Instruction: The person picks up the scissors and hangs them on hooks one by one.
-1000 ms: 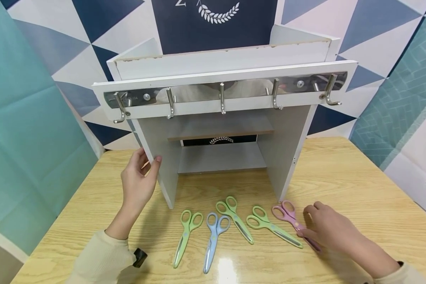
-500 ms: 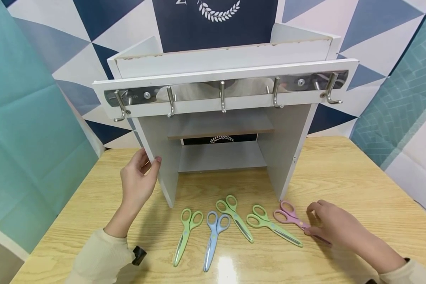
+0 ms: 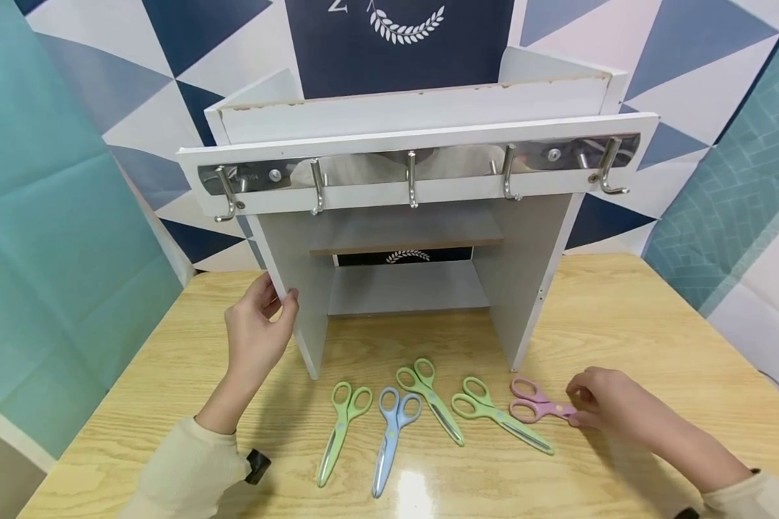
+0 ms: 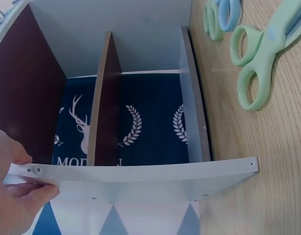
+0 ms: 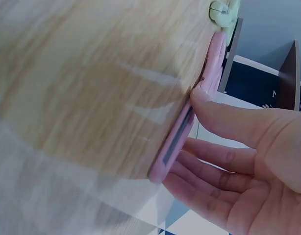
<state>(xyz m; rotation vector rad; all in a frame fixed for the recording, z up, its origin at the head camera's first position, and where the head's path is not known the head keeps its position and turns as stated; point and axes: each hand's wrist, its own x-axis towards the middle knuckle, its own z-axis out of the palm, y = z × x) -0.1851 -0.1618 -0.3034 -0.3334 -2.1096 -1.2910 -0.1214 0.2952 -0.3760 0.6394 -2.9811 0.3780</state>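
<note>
My left hand [image 3: 257, 328] grips the front edge of the left side panel of a white shelf unit [image 3: 415, 130], thumb on the inner face. In the left wrist view, that panel [image 4: 136, 174] sits between thumb and fingers. My right hand [image 3: 613, 404] holds pink scissors [image 3: 539, 407] by the blade part, the handle loops pointing left. In the right wrist view, the thumb presses on the pink scissors [image 5: 177, 134] and the fingers lie along the other side. Left of them lie green scissors [image 3: 493, 414], more green scissors [image 3: 428, 396], blue scissors [image 3: 389, 447] and a third green pair [image 3: 339, 432].
The shelf unit stands on a wooden table [image 3: 656, 331] with open compartments facing forward. Metal hooks [image 3: 412, 180] stick out from its upper front rail. A patterned backdrop [image 3: 130, 137] rises behind, and a teal cloth [image 3: 52, 216] hangs at the left.
The pink scissors have turned from slanting down-right to lying nearly sideways, with my right hand shifting slightly right. The left hand stays on the panel. The other scissors have not moved.
</note>
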